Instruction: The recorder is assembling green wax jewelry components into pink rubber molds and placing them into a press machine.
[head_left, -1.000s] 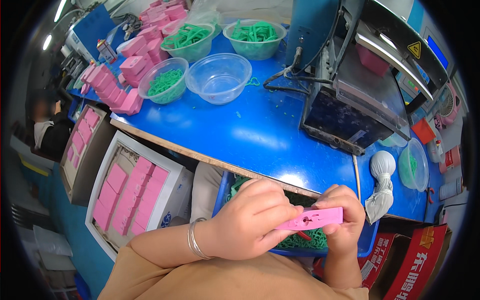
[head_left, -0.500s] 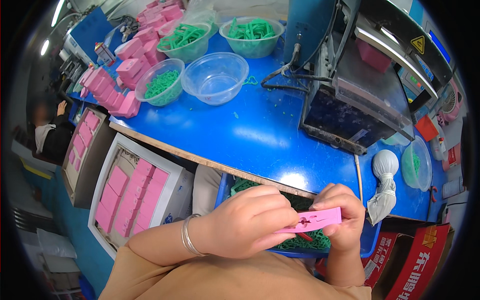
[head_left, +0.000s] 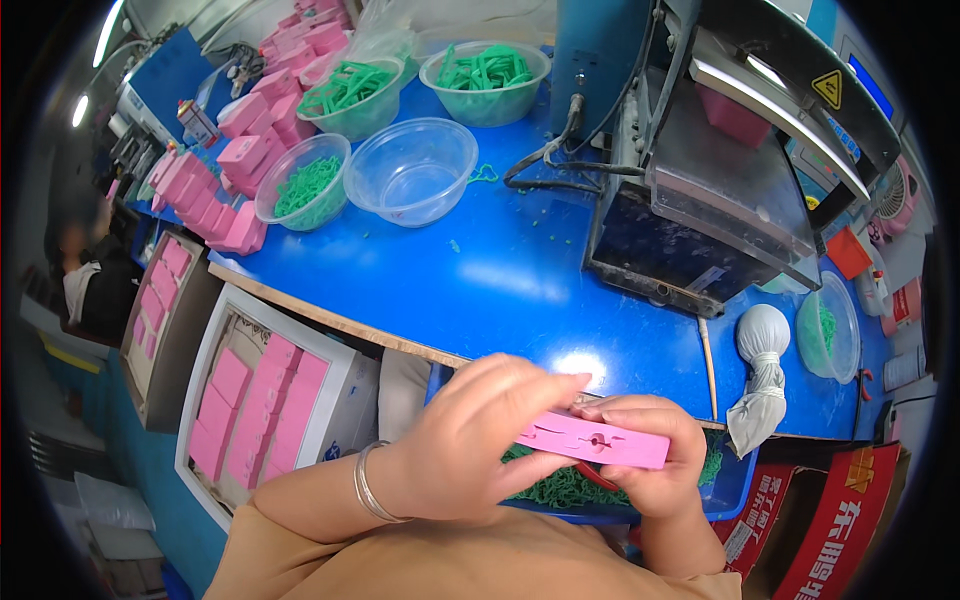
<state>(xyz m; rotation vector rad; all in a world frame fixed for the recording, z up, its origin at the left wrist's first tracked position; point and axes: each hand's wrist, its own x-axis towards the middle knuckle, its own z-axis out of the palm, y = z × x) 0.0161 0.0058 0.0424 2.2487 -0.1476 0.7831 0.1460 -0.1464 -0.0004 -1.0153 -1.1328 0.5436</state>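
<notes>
A pink slab-like block [head_left: 628, 449] with small shaped cut-outs along its edge is between my two hands, above the blue tray. My right hand [head_left: 665, 440] is closed around its right end, fingers behind it. My left hand [head_left: 480, 430] has its left end between the thumb below and the fingers above. Below the block shows a curved red piece [head_left: 597, 478], mostly hidden; I cannot tell whether it is held. Under my hands the blue tray [head_left: 738, 490] holds tangled green strips [head_left: 570, 489].
Behind lie tubs of green pieces [head_left: 348, 90], an empty clear bowl [head_left: 412, 175] and stacked pink blocks [head_left: 190, 190]. A press machine [head_left: 725, 200] stands right, near a cloth-wrapped bundle [head_left: 763, 340]. Left is a box of pink blocks [head_left: 275, 400]; beyond it sits another person [head_left: 95, 270].
The pink block has turned and moved slightly left and down, its cut-out edge showing more. My left fingers have lifted and straightened somewhat along it. The whole view has shifted a little.
</notes>
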